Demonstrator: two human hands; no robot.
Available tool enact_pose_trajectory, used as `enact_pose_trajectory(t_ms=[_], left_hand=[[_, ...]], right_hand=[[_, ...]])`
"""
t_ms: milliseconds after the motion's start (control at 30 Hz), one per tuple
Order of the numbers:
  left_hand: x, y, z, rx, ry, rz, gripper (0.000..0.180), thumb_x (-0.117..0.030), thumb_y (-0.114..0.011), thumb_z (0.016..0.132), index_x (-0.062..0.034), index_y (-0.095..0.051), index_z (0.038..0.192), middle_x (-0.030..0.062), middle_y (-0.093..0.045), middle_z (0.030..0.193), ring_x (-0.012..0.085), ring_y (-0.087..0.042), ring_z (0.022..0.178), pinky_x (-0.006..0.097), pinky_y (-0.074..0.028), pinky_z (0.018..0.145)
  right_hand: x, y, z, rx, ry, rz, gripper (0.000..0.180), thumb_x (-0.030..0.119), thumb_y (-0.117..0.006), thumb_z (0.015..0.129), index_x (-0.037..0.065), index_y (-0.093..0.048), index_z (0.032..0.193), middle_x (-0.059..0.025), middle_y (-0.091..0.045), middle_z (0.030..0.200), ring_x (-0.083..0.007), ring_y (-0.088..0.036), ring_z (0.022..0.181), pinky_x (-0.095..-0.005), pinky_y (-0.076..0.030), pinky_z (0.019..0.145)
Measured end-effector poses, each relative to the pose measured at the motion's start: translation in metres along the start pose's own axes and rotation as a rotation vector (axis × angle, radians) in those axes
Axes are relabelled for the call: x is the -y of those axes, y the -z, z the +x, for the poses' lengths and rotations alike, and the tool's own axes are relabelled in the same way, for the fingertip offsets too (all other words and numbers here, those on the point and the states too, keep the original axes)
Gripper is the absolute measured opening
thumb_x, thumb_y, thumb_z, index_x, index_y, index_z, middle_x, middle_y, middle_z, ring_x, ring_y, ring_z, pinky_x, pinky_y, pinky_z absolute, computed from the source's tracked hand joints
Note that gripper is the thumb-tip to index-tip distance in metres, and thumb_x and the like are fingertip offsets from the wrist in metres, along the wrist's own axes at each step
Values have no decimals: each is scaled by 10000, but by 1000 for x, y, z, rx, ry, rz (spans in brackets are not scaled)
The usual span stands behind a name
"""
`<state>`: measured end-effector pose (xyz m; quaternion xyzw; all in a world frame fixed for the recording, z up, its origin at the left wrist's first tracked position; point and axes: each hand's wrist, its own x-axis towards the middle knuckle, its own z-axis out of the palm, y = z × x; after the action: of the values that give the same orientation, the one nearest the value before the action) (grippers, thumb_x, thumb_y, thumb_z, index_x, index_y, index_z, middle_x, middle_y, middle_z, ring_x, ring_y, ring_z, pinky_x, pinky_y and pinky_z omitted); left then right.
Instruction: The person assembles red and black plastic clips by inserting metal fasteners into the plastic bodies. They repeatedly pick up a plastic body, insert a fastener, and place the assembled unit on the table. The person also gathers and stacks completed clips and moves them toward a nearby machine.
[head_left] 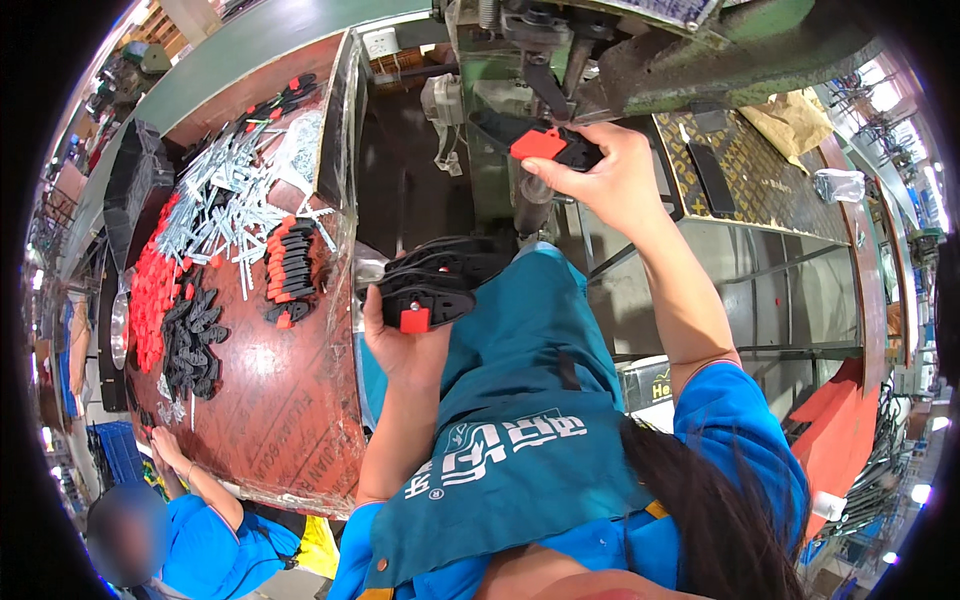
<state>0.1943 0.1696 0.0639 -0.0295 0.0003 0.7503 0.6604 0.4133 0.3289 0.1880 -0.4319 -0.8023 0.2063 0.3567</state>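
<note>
My right hand (625, 175) pinches a black plastic part with a red block (537, 143) between thumb and fingers. It holds this part up under the head of a green press-like machine (540, 30); whether the part touches the tooling I cannot tell. Lower and to the left, my left hand (405, 350) is closed around more black plastic parts (445, 265) in a stack. The nearest of these carries a red block (415, 319) with a small shiny metal end in it. This stack sits above my left thigh, beside the table edge.
On the reddish table (290, 400) lie silver metal pins (225, 200), red pieces (150, 300), loose black parts (195, 340) and a row of black-and-red assemblies (290, 260). A co-worker's hand (170, 450) rests at its near-left corner. A phone (711, 178) lies on the right-hand shelf.
</note>
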Motion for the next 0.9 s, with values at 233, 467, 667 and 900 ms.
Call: enact_pose_trajectory(t_ms=[233,467,667,900], left_hand=[[4,-11,-1,-98,50,135,539,-415,-563,919,-71,-534,1332,140,-520,1402,343,-443,1331,618,-299,1100],[0,-4,-9,-111,70,37,464,-409,-547,985,-37,-560,1261,153,-590,1298,318,-530,1240,537,-359,1095],[-5,-13,-5,-36,28,94,477,-382,-585,972,-12,-556,1271,159,-592,1305,309,-537,1245,497,-387,1106],[9,-12,-5,-2,171,-51,727,-440,-714,860,-2,-454,1380,182,-455,1449,352,-420,1353,554,-292,1153]], right_hand=[[-16,-12,-10,8,2,19,604,361,-866,702,-28,-684,1127,-166,-724,972,-201,-694,878,-309,-529,827],[-21,-14,-11,78,-53,59,661,405,-869,679,-50,-682,1121,-178,-726,985,-255,-718,892,-320,-536,830],[-18,-6,-4,103,-55,103,647,405,-880,672,-39,-688,1102,-155,-722,900,-167,-670,704,-308,-531,704],[8,1,-8,-131,145,-44,566,386,-878,674,32,-691,1074,-139,-718,925,-277,-711,821,-340,-548,724]])
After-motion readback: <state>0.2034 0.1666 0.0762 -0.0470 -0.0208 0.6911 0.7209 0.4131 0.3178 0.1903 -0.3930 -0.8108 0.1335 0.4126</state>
